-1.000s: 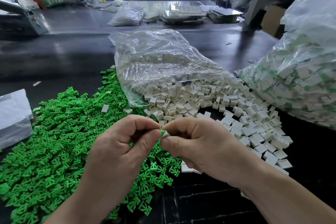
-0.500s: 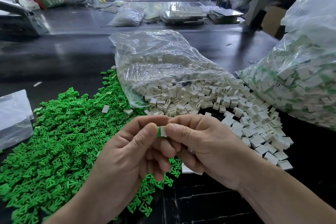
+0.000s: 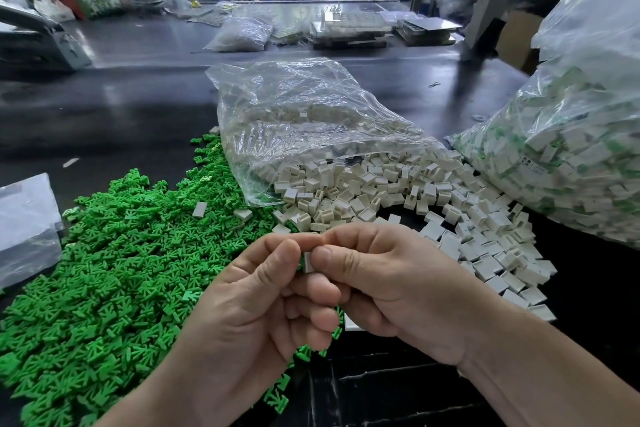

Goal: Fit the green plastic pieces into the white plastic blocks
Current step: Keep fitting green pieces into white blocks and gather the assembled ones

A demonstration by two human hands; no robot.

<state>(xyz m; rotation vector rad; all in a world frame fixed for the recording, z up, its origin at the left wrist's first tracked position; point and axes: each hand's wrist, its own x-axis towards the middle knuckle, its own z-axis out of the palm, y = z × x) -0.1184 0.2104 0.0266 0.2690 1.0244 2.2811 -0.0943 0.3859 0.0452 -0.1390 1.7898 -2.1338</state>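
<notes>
Left hand [image 3: 263, 305] and right hand [image 3: 391, 284] meet thumb to thumb with fingers curled, both pinching one small white rectangular plastic block [image 3: 308, 262] between the thumb tips; whether anything green sits in it cannot be told. Left of and beneath the fingers lies a heap of green forked plastic pieces [image 3: 121, 270]. Beyond the fingers, to the right, loose white plastic blocks [image 3: 433, 211] spill from a crumpled clear plastic bag [image 3: 304, 121].

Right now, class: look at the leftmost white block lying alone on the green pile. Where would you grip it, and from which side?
Pinch the white block across two opposite side faces, coming from above. It lies on top of the green pieces, uncovered, with its sides exposed and nothing leaning on it.
</notes>
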